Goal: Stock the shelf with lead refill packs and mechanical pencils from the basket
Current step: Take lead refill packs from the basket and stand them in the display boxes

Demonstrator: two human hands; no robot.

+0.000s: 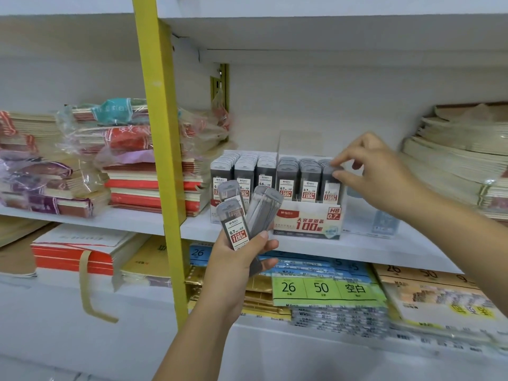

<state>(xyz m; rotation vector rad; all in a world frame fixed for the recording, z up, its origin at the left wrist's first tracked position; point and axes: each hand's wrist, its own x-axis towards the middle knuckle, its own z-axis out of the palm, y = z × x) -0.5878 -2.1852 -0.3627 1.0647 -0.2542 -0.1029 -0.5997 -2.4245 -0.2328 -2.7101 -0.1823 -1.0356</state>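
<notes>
On the middle white shelf (357,247) stand two display boxes of grey lead refill packs, a 0.5 box (242,174) on the left and a 0.7 HB box (308,221) on the right. My left hand (242,259) grips three loose refill packs (247,213) fanned upward in front of the boxes. My right hand (376,171) pinches the top of the front pack (331,188) in the rightmost row of the 0.7 box. No basket or mechanical pencils are in view.
A yellow upright post (162,138) divides the shelving. Stacks of wrapped notebooks (129,160) lie left of the boxes and paper stacks (456,158) right. Below are label sheets (324,287), gold packs and a red-edged book stack (79,254).
</notes>
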